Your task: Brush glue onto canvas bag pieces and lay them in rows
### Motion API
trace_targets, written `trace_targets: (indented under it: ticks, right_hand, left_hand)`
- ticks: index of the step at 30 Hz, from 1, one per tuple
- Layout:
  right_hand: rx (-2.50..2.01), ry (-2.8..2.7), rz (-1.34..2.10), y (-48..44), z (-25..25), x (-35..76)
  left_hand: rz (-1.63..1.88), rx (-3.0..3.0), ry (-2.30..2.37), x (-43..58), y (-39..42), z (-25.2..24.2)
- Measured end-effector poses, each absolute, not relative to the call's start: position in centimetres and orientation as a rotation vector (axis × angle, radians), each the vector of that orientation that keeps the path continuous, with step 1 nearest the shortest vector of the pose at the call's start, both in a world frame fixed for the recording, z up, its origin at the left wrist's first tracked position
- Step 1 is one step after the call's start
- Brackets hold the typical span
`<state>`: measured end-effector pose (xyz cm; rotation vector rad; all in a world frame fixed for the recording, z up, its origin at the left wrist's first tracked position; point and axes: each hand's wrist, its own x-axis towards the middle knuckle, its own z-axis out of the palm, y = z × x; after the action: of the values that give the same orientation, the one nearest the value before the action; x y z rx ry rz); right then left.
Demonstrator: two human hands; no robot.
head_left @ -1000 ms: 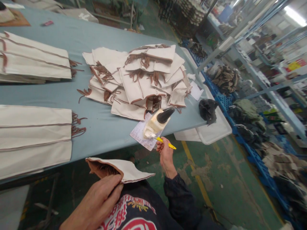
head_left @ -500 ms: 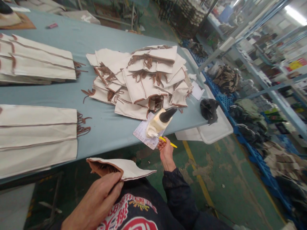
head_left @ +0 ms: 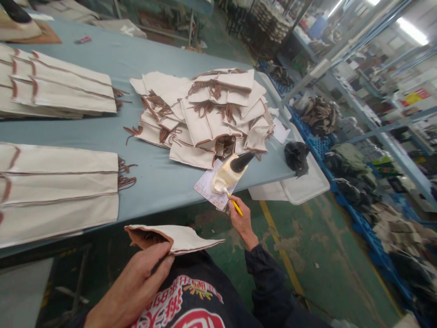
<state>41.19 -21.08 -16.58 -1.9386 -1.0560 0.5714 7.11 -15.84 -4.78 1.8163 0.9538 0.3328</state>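
Note:
My left hand point(head_left: 136, 284) lies on a cream cloth pouch point(head_left: 177, 238) with a brown lining, pressing it against my lap below the table edge. My right hand point(head_left: 241, 221) is closed round a thin yellow stick point(head_left: 235, 205) whose tip touches the base of a cream glue bottle point(head_left: 228, 172) with a black nozzle. The bottle lies on its side on a written paper note point(head_left: 210, 187) at the front edge of the blue table point(head_left: 102, 59). Behind it sits a loose heap of cream pouches point(head_left: 205, 116) with brown drawstrings.
Flat rows of long cream pouches lie at the left point(head_left: 58, 187) and far left point(head_left: 61, 89). A white tray point(head_left: 300, 187) and a black bag point(head_left: 296, 155) sit off the table's right end. Blue racks with cloth bundles point(head_left: 351, 164) line the green-floored aisle.
My right hand has turned the yellow stick more upright, its tip staying at the glue bottle's base. The left hand and pouch have stayed put; the view shifted slightly.

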Motion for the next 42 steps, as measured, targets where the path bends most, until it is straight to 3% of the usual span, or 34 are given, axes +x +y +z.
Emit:
trace_targets:
  ticks: [8, 15, 22, 28, 42]
  right_hand:
    - [-1.929, -1.343, 0.662, -21.0, -14.6, 42.5]
    - [-1.870, -1.012, 0.653, -21.8, -10.8, 40.3]
    - [-1.503, -0.561, 0.367, -21.7, -0.6, 34.8]
    - [-1.328, -0.766, 0.456, -23.3, 7.1, 27.2]
    - [-1.356, -1.125, 0.545, -25.1, 4.1, 24.3]
  left_hand:
    - [0.408, 1.742, 0.939, 6.7, -14.8, -2.1]
    - [0.497, 1.585, 0.991, 6.0, -14.2, 0.3]
    - [0.559, 1.637, 0.941, 5.4, -13.9, 1.6]
    - [0.691, 1.883, 0.827, 5.1, -14.0, 1.6]
    - [0.786, 2.052, 0.572, 4.2, -13.0, 1.3]
